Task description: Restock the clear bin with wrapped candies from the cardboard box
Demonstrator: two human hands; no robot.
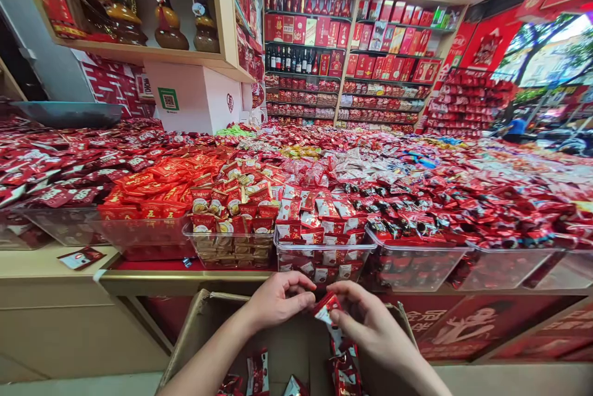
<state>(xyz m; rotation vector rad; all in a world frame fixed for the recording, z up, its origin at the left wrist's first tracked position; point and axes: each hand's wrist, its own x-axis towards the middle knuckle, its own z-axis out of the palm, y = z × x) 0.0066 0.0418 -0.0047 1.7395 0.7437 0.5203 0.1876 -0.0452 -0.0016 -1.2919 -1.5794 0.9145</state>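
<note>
Two hands above one open cardboard box (194, 328). The right hand (373, 325) pinches one red-and-white wrapped packet (327, 308) between thumb and fingertips, directly over the box. The left hand (278, 300), fingers curled and held together, lies just beside the packet; contact between them cannot be told. Both hands reach in from the bottom edge of the view, angled toward each other. About five similar packets (257, 371) lie inside the box, below the hands. Beyond the box stands one counter (185, 282), bearing at least six clear plastic bins (324, 246) of wrapped goods in a row. One small card (81, 257) lies on the counter, left of the box.
</note>
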